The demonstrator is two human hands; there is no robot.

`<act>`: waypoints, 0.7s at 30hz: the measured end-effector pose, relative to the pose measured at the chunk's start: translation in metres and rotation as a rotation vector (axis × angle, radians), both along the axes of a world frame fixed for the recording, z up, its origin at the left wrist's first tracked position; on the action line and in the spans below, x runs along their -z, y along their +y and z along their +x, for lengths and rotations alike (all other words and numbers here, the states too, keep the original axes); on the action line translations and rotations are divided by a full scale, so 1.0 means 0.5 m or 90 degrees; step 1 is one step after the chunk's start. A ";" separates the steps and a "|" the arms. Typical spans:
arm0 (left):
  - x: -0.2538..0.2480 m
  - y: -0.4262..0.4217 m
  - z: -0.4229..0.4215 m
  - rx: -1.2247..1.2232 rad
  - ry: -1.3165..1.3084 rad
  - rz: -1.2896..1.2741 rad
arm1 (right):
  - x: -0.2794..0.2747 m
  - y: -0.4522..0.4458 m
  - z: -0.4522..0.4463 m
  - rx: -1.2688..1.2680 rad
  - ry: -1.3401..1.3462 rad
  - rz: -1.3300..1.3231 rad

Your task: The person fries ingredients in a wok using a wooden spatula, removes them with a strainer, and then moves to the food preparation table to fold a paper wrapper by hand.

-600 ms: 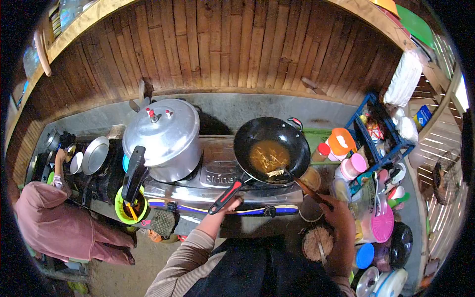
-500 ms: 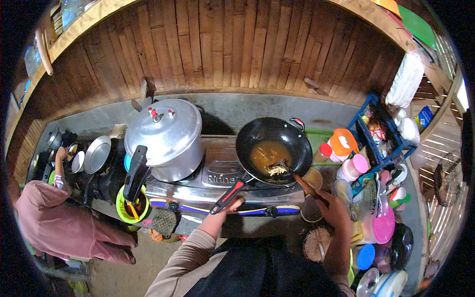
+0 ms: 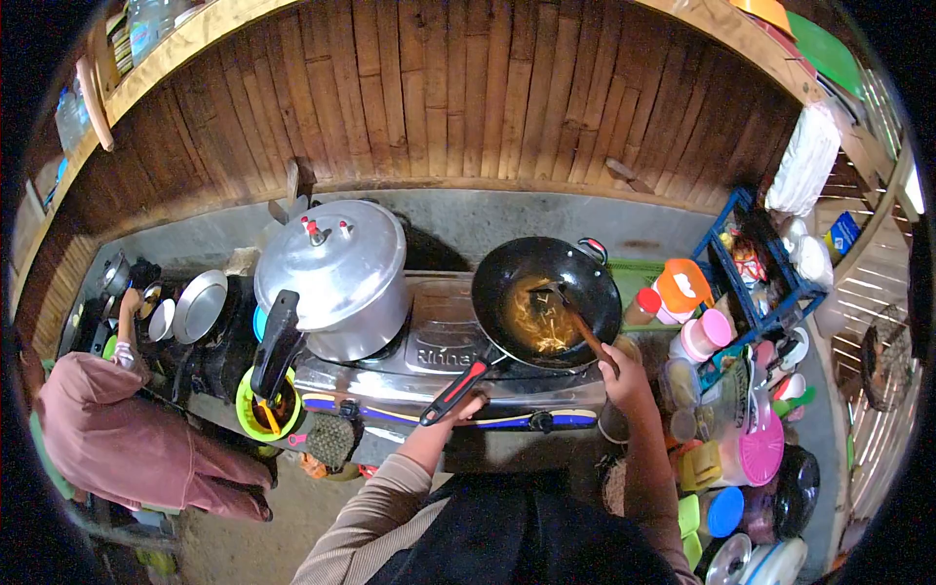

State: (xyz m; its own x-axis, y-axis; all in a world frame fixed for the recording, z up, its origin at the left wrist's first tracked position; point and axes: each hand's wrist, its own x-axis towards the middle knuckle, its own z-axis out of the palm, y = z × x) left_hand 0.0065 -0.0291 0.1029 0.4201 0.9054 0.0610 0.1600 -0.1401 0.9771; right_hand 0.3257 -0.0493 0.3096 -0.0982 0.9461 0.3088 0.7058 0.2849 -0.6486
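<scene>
A black wok (image 3: 497, 283) stands on the right burner of the steel stove (image 3: 341, 382), with brown liquid and pale strips (image 3: 546, 331) in it. My right hand (image 3: 627, 378) is closed round the wooden handle of a spatula (image 3: 588, 333), whose dark blade reaches into the liquid near the wok's middle. At the near side, my left hand (image 3: 458, 408) is at the wok's black and red handle (image 3: 456, 392), with fingers wrapped at it, partly hidden underneath. A large pressure cooker (image 3: 336, 273) sits on the left burner.
Another person (image 3: 127, 429) stands at the far left, one hand near pans. A green bowl (image 3: 268, 405) is below the cooker's handle. Jars with pink (image 3: 760, 448) and blue lids (image 3: 724, 512) crowd the right side, beside a blue rack (image 3: 765, 317).
My right hand has moved up and left, and the spatula's blade has gone from the wok's near side toward its middle. The strips lie spread out more. The view has shifted slightly.
</scene>
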 end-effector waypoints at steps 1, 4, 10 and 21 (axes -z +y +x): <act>-0.018 -0.002 0.001 -0.013 0.282 -0.053 | -0.006 -0.008 0.006 0.006 -0.007 -0.006; 0.040 0.017 0.003 -0.177 0.373 0.644 | -0.010 -0.037 0.032 0.026 -0.017 -0.039; -0.029 -0.012 0.004 -0.124 0.146 0.044 | -0.085 -0.104 0.072 0.056 -0.053 -0.181; 0.037 0.029 -0.001 0.022 0.500 0.025 | -0.161 -0.192 0.092 0.017 -0.109 -0.171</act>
State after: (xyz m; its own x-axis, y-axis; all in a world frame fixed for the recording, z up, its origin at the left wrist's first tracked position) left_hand 0.0063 -0.0145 0.0843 0.3819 0.8942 -0.2336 0.7963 -0.1900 0.5743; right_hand 0.3717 -0.1453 0.3902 -0.1008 0.9945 0.0292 0.8159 0.0994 -0.5696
